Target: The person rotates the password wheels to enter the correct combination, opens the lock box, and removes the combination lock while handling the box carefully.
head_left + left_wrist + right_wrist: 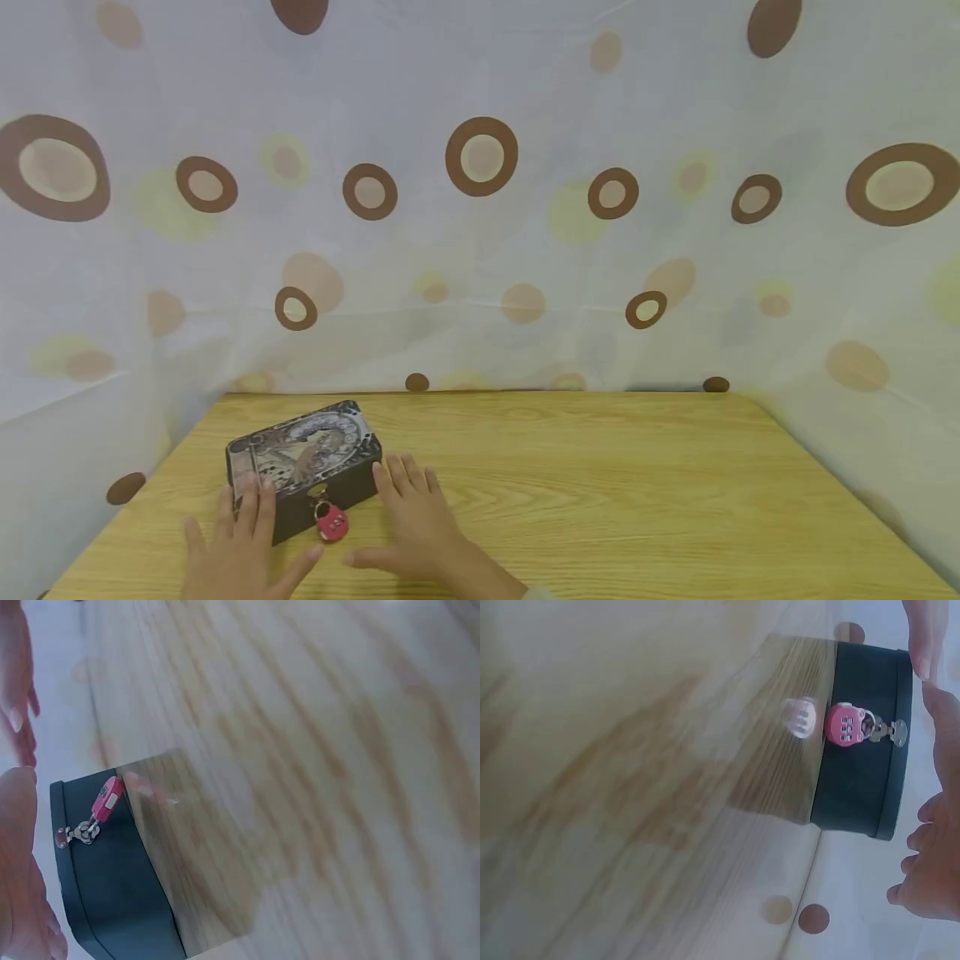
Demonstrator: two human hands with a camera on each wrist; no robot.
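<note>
A dark rectangular box (pixel 330 492) with a picture printed on its lid sits at the left of the table, turned at an angle. From the metal clasp on its front hangs a pink combination padlock (pixel 332 522), its number dials facing out in the right wrist view. My left hand (pixel 236 542) is spread at the box's near left corner, fingertips overlapping the lid's edge. At the box's right end is my right hand (pixel 416 517), fingers extended and thumb pointing left toward the padlock. The lid is down.
The wood-grain table (pixel 600 492) has a glossy surface that mirrors the box and padlock. A pale curtain (pixel 480 242) with brown rings and dots hangs behind the table and along both sides.
</note>
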